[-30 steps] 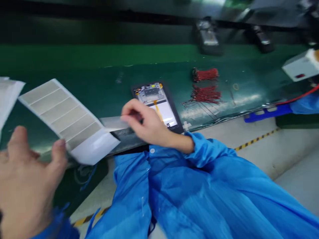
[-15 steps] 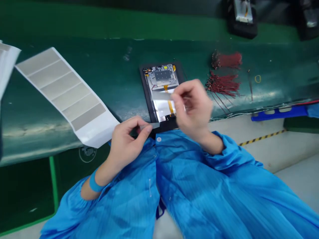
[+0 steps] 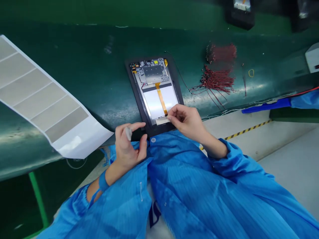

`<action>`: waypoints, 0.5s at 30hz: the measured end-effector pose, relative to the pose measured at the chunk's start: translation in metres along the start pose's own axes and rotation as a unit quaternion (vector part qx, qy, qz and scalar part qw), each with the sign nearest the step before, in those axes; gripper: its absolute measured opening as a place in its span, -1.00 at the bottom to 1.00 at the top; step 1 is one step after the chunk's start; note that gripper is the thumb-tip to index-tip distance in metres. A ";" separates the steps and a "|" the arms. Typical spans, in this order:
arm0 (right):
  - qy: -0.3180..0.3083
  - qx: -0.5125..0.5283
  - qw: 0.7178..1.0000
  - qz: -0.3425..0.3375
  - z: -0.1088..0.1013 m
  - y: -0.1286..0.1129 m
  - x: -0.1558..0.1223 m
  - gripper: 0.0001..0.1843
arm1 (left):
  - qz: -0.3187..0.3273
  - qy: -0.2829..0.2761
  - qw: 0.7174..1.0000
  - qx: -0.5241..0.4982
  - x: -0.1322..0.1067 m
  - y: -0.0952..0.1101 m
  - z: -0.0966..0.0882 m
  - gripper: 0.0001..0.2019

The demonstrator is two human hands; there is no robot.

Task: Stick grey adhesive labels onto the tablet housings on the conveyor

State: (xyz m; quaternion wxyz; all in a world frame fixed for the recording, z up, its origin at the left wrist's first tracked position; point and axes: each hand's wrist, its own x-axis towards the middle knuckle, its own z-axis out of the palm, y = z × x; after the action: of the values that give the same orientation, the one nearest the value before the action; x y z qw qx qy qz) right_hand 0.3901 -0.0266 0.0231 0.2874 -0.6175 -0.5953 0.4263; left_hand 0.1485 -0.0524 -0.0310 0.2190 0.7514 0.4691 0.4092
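Observation:
On the bench lies an opened tablet [image 3: 156, 89] in a black tray [image 3: 136, 94], its circuit board at the far end and an orange flat cable running down the middle. My right hand [image 3: 188, 121] pinches the right end of a pale grey adhesive strip [image 3: 161, 120], which lies across the tablet's near end. My left hand [image 3: 129, 142] is beside the tray's near left corner, thumb and forefinger spread apart. A small grey piece [image 3: 128, 133] shows at its bent fingers; whether it is stuck there or held is unclear.
A curved sheet of grey adhesive strips [image 3: 57, 109] lies on the left and overhangs the bench edge. Bundles of thin red wires [image 3: 218, 79] and a yellow rubber band [image 3: 251, 73] are on the right. Another black tray [image 3: 240, 18] stands farther back.
The grey strip in my right hand has come down from above the tablet onto its near end. My left thumb and forefinger have parted from their pinch. The view has shifted somewhat.

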 end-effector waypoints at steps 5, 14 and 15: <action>0.002 -0.010 1.000 -0.007 -0.002 -0.001 0.002 -0.90 | 0.035 -0.023 0.999 0.016 0.004 0.005 0.007 -0.66; 0.007 -0.020 1.000 -0.015 0.001 0.001 0.001 -0.91 | 0.132 -0.046 0.989 0.045 0.011 -0.002 0.019 -0.42; 0.010 -0.029 0.999 -0.015 0.001 0.000 0.001 -0.92 | 0.138 -0.049 0.988 0.048 0.011 -0.004 0.021 -0.41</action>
State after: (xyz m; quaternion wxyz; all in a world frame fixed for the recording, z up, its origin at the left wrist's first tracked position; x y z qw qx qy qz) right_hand 0.3891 -0.0257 0.0224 0.2821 -0.6208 -0.6136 0.3982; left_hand 0.1659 -0.0397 -0.0414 0.1471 0.8377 0.3689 0.3750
